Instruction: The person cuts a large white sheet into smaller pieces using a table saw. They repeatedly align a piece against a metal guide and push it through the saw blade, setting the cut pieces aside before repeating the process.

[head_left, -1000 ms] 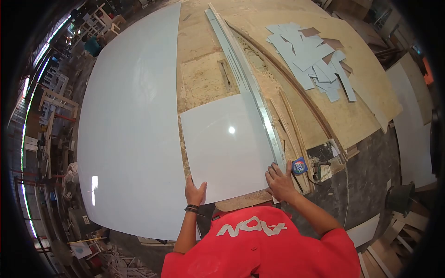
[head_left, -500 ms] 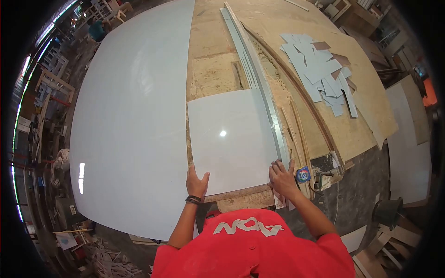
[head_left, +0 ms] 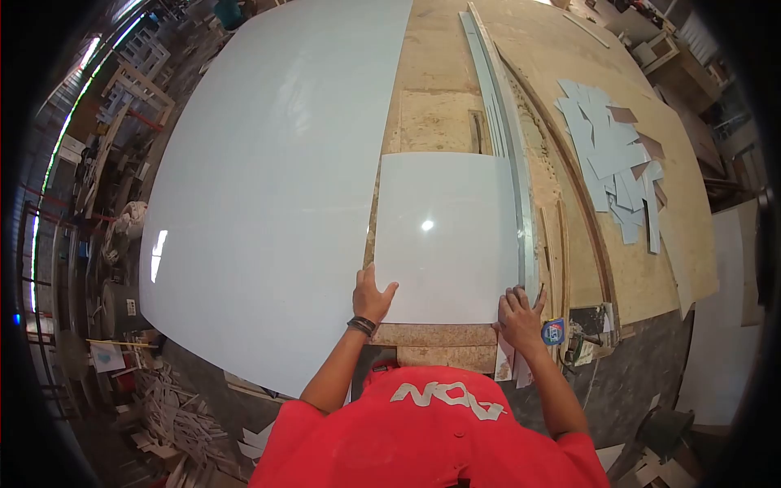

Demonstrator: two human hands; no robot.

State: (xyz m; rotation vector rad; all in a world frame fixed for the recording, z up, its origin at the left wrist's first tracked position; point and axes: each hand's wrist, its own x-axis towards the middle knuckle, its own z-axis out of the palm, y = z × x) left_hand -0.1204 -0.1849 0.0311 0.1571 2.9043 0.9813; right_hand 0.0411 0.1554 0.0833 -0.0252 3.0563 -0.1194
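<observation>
A glossy white sheet (head_left: 447,252) lies flat on the wooden work table (head_left: 431,114). My left hand (head_left: 374,297) rests at its near left corner, fingers stretched along the side edge and thumb spread over the surface. At the near right corner, my right hand (head_left: 521,319) lies with fingers extended, touching the sheet and the near end of a long metal bar (head_left: 523,211). That bar runs along the sheet's right side. Just right of my right hand sits a blue tape measure (head_left: 554,331). Undersides of both hands are hidden.
A much larger white sheet (head_left: 268,179) covers the left side, a narrow gap away. Pale offcuts (head_left: 606,154) are piled at the right, beyond a long brown strip (head_left: 582,175). Scrap strips (head_left: 175,415) litter the floor at lower left.
The head view has shifted, so the whole scene sits further right in the picture. Both hands stay at the same corners of the smaller sheet.
</observation>
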